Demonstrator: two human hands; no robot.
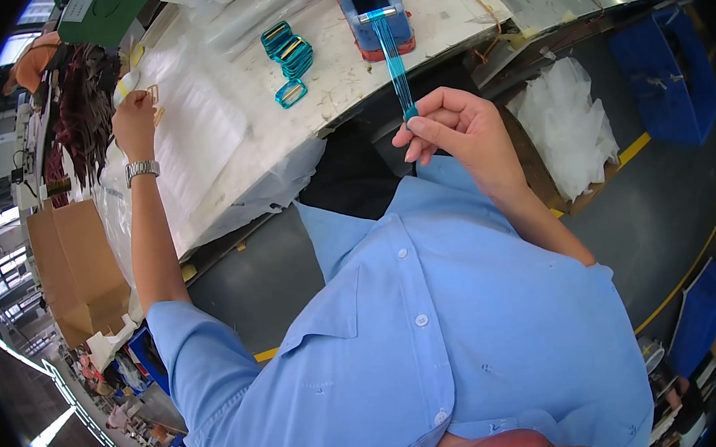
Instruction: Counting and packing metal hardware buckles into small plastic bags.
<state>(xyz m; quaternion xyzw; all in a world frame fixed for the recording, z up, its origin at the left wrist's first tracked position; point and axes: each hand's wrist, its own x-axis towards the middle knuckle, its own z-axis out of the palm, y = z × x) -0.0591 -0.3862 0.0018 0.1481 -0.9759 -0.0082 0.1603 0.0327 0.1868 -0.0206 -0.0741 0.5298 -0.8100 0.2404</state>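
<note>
My right hand [459, 127] pinches the free end of a strip of shiny blue tape [396, 67] between thumb and fingers. Taut, the strip runs down from a blue tape dispenser [372, 9] at the table's far edge. At the far left, my left hand [134, 119] is closed at the white plastic film, its fingertips on a small gold-coloured buckle [153, 94]. A second gold-coloured piece [159, 116] shows just below those fingers. Between my hands lie a pile of teal-wrapped buckles [289, 52] and a single wrapped buckle [290, 93] nearer me.
White plastic film [195, 118] covers the table's left part. Dark red strips [85, 103] hang beyond its left side, above a cardboard box [79, 269]. On the right stand a carton of white plastic bags [569, 120] and a blue bin [669, 77]. A green box [106, 16] is at the back left.
</note>
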